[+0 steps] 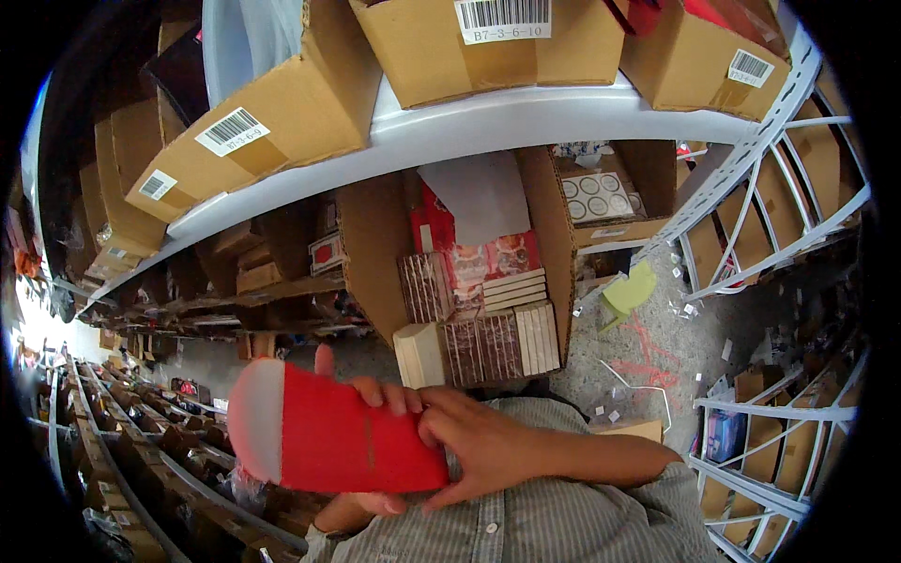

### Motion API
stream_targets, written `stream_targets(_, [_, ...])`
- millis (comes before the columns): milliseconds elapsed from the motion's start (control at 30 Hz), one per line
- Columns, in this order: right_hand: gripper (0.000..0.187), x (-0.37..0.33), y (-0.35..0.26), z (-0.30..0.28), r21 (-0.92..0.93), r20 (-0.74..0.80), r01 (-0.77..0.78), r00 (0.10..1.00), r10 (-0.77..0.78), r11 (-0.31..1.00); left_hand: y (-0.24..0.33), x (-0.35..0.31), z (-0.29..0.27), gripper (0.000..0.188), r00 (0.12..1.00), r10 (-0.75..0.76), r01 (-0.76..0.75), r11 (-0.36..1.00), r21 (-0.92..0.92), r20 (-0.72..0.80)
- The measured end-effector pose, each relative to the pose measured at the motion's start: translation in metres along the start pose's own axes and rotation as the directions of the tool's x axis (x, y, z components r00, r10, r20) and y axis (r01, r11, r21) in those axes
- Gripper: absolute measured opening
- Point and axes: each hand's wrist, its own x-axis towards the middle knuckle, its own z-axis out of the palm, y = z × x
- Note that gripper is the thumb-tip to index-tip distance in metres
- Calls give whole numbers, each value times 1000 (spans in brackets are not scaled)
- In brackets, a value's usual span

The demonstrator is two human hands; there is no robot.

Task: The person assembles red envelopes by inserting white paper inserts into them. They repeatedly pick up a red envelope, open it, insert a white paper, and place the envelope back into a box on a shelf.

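Note:
A red flat package with a pale band and a rounded pinkish left end lies across my two hands, in front of my striped shirt. My left hand holds it from beneath, with fingertips over its far edge; its palm is hidden. At the package's right end, my right hand grips with bent fingers and thumb. Just beyond stands an open carton. Inside it are plastic-wrapped stacks with brown and cream edges, red wrapped packages and a pale grey sheet.
A pale metal shelf crosses above the carton, bearing labelled cardboard boxes. To the right, a smaller box holds round-topped white items. A yellow-green plastic stool stands on the littered floor. Racks line both sides.

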Motion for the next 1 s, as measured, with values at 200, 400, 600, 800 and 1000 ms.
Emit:
stream_targets(200, [60,-7,-12,-11,255,128,-211,975,184,944,5,8,-12,125,967,-95,139,975,-174,238])
stream_targets(400, [55,-35,17,-22,729,238,-191,971,18,657,12,-2,19,71,962,-274,259,928,-269,-19])
stream_targets(600, [75,-64,34,-29,884,359,-374,927,105,280,-2,4,40,62,938,-285,264,956,-124,-195])
stream_targets(800, [95,-92,56,-46,870,478,-474,878,-3,-136,-24,1,48,73,928,-347,371,875,-311,133])
stream_targets(1000, [98,-98,60,-48,764,523,-555,832,-187,-330,-49,-3,66,88,865,-392,501,614,-610,315])
